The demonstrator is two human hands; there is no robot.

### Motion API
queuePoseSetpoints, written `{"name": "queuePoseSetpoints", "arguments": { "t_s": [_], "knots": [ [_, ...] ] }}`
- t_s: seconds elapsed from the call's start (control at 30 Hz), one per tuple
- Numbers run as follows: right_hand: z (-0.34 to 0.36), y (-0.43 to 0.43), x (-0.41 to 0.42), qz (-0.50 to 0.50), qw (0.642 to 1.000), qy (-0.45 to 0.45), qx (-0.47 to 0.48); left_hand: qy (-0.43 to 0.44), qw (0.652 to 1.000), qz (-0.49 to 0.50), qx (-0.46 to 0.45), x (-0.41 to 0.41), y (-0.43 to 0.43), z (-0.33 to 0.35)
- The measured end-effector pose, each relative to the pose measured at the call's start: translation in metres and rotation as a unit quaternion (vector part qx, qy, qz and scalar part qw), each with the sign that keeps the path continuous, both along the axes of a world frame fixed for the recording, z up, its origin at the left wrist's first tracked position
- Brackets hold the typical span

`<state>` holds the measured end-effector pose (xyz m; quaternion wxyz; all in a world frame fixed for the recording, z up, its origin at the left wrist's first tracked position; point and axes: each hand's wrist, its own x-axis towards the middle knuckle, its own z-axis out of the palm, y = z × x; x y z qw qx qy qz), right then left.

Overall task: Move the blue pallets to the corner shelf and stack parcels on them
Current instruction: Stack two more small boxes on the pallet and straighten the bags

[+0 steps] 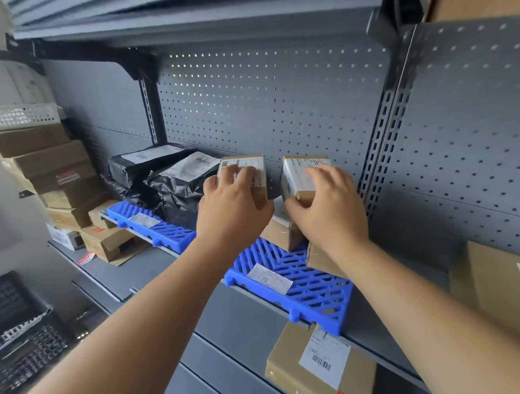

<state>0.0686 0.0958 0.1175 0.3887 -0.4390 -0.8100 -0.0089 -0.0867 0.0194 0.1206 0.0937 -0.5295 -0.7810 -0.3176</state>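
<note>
The L hand [232, 201] is curled round a small labelled parcel [258, 167], fingers laid over its top label and thumb pressed on its right side. The R hand [329, 208] is curled in the same way round a second small parcel [295, 176], w/ the thumb at its near edge. Both parcels are held upright, side by side w/ a gap between, close to the perforated back panel [270, 108]. Whether they rest on sth. below cannot be told, as their bottoms are covered by the hands. Under the R hand two brown boxes [281, 234] are seen on the right blue pallet [308, 290], which is laid on the grey shelf [248, 317] and bears a white label. Left of it, a second blue pallet [154, 227] is placed on the same shelf, loaded w/ black bagged parcels [165, 178]. Further left, cardboard boxes [53, 166] are stacked in the corner. A large labelled box [314, 372] is seen below the shelf, and another box [494, 281] at the right edge.
</note>
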Motion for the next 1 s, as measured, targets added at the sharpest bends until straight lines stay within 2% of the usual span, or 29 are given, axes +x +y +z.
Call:
{"name": "queuePoseSetpoints", "arguments": {
  "t_s": [0.43,0.73,1.0],
  "knots": [
    [0.005,0.025,-0.041,-0.171,0.984,0.019,-0.038,0.019,0.986,-0.163,-0.013,-0.068,0.076,0.011],
    [0.005,0.009,-0.033,-0.281,0.957,0.001,-0.076,0.032,0.961,-0.27,-0.039,-0.07,0.09,0.008],
    [0.005,-0.001,-0.02,-0.321,0.943,-0.008,-0.089,0.034,0.941,-0.33,-0.063,-0.06,0.099,0.006]
  ]
}}
